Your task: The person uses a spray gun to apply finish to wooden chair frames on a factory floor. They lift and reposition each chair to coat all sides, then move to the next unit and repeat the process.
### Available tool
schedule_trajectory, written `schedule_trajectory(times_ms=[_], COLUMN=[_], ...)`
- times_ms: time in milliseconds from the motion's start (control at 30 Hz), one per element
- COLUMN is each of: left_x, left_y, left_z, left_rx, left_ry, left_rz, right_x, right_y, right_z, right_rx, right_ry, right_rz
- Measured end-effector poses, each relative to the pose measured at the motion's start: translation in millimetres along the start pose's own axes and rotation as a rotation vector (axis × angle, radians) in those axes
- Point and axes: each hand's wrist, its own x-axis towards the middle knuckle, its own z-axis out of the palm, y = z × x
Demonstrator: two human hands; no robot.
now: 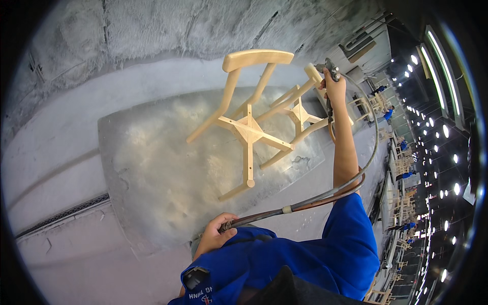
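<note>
Grasping a spray gun in R hand, held out at arm's length beside a rough grey wall. Wrapped snugly round the gun w/ fingers curled, prob. for steady aim; can't tell from this angle re: any squeeze on the trigger. Clenched low in L hand, near the waist: paired hoses, bound partway along by a pale band. Looped wide from there, past R forearm and up to the gun, prob. gathered this way to hold slack clear of the wood & take some weight off the R wrist.

Set out ahead on a blotchy grey board: a front chair frame, seatless, w/ curved backrest toward top of view and X-shaped brace bare. Placed just behind, to its right: a similar rear chair frame, w/ one end close by the gun; can't tell re: contact b/c of overlap in view. Likely stood out on the board, away from the wall, for access round legs & joints. Not touching the front frame w/ either hand.

Dressed in a blue shirt. Visible at far R, tiny: a co-worker in blue, plus a tube lamp overhead.
</note>
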Motion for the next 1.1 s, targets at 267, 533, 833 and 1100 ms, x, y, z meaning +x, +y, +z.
schedule_trajectory(times_ms=[267,533,833,1100], left_x=[3.9,-7.6,-18.6,-43.5], left_y=[-1.6,0.0,-17.9,-42.1], left_z=[4.6,-5.0,-16.1,29.9], left_rx=[-0.014,-0.081,0.061,0.16], left_ry=[0.024,0.082,-0.165,-0.074], left_rz=[-0.087,-0.11,-0.283,-0.323], right_x=[-89.2,-169.0,-236.4,-330.3], right_y=[58.9,74.7,155.3,288.9], right_z=[22.4,75.9,-25.8,4.9], right_rx=[-0.532,-0.442,-0.747,-0.767], right_ry=[-0.098,-0.458,-0.268,-0.592], right_rz=[-0.403,-0.236,0.025,0.041])
